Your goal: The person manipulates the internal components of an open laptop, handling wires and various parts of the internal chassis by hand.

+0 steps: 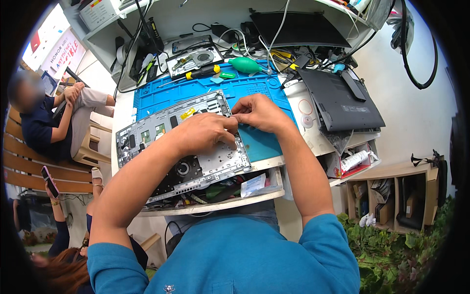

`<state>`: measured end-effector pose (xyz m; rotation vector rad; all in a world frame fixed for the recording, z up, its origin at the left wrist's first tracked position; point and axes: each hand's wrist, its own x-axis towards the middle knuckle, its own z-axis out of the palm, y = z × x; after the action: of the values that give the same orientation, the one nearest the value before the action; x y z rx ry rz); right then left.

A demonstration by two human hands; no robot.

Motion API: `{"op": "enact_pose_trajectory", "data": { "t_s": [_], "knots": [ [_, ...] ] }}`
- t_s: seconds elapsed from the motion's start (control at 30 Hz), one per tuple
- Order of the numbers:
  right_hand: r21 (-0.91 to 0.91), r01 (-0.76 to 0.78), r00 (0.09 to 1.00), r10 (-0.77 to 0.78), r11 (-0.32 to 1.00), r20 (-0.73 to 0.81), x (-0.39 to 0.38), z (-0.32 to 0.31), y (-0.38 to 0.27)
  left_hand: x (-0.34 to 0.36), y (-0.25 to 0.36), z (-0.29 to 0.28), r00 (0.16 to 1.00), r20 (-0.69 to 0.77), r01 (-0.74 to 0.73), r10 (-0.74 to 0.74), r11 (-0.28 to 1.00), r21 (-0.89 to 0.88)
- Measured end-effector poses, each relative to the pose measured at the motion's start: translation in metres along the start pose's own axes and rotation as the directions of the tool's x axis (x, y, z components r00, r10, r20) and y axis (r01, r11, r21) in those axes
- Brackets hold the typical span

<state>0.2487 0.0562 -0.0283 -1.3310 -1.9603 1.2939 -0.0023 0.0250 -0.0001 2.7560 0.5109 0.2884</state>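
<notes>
A stripped grey laptop chassis (223, 164) lies at a slant, its bare inner frame facing up, partly on a blue repair mat (264, 143) and reaching over the bench's front edge. My left hand (208, 132) rests over the chassis near its right side, fingers bent, the fingertips at that edge. Just beyond the same edge is my right hand (260, 113), its thumb and forefinger pinched together close to the left fingertips. Whatever sits between the fingers is too small or hidden. My left forearm covers part of the chassis.
A yellow-black screwdriver (203, 72) and green air blower (246, 64) lie at the mat's back. Another laptop part (193, 61) sits behind. A dark laptop (342, 100) stands right. Below the chassis, a drawer (274, 188) hangs out. People sit at left, one holding a phone (50, 181).
</notes>
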Motion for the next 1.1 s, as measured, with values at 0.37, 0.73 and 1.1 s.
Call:
{"op": "enact_pose_trajectory", "data": {
  "t_s": [0.37,0.73,1.1],
  "knots": [
    [0.006,0.002,1.000,-0.003,1.000,0.027,-0.002,-0.001,-0.005,-0.012,0.055,0.017,0.889,-0.211,0.422,-0.406,0.906,0.034],
    [0.004,0.001,1.000,-0.001,1.000,0.000,-0.005,0.000,-0.009,-0.028,0.079,0.016,0.896,-0.233,0.373,-0.378,0.926,-0.066],
    [0.017,0.012,1.000,-0.011,1.000,-0.008,-0.005,-0.001,-0.006,-0.017,0.058,0.007,0.947,-0.121,0.295,-0.297,0.955,-0.030]
  ]
}}
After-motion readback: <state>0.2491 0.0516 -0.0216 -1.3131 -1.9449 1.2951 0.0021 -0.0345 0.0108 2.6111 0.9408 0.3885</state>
